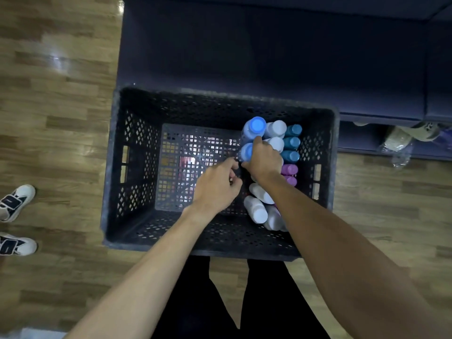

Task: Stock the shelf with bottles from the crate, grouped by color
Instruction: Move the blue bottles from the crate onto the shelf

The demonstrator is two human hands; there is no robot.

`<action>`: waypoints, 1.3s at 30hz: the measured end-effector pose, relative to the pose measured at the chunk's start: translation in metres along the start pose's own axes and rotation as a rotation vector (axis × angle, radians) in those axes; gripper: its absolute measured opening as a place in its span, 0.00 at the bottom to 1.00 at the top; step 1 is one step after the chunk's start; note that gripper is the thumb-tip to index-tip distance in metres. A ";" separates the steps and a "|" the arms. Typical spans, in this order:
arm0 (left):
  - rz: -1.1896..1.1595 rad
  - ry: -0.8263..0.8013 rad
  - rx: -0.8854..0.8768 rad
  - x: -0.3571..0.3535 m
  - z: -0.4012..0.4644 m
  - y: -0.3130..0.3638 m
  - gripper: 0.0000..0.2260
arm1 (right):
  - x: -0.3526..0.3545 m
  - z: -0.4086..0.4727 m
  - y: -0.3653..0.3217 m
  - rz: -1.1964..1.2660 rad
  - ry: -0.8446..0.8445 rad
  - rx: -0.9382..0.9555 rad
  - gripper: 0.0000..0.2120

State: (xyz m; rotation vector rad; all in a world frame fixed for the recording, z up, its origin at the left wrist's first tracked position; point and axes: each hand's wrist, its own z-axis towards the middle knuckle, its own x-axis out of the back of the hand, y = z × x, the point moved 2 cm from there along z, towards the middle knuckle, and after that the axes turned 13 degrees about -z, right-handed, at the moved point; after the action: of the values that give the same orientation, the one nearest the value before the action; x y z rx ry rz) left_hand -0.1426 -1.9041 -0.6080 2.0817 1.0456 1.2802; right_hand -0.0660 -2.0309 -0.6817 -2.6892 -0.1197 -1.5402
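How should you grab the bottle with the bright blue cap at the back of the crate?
Grip the blue-capped bottle around its neck, just under the cap, coming from above and from its left. It stands upright with bottles tight against its right, while the crate floor to its left is open, probably leaving room for fingers.
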 end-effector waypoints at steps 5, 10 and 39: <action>0.008 0.021 0.001 0.009 -0.003 -0.007 0.11 | 0.006 -0.002 0.002 0.042 0.045 -0.051 0.24; -0.009 0.045 -0.014 0.016 -0.007 0.002 0.10 | 0.022 -0.011 0.001 0.135 0.033 -0.071 0.25; 0.114 0.294 -0.557 0.256 -0.054 0.268 0.09 | 0.400 -0.196 0.028 0.437 0.770 0.340 0.22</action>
State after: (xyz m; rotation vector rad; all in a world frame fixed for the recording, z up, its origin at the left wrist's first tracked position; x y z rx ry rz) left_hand -0.0258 -1.8571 -0.2559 1.5765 0.5858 1.7368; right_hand -0.0308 -2.0542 -0.2373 -1.5885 0.1994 -2.0186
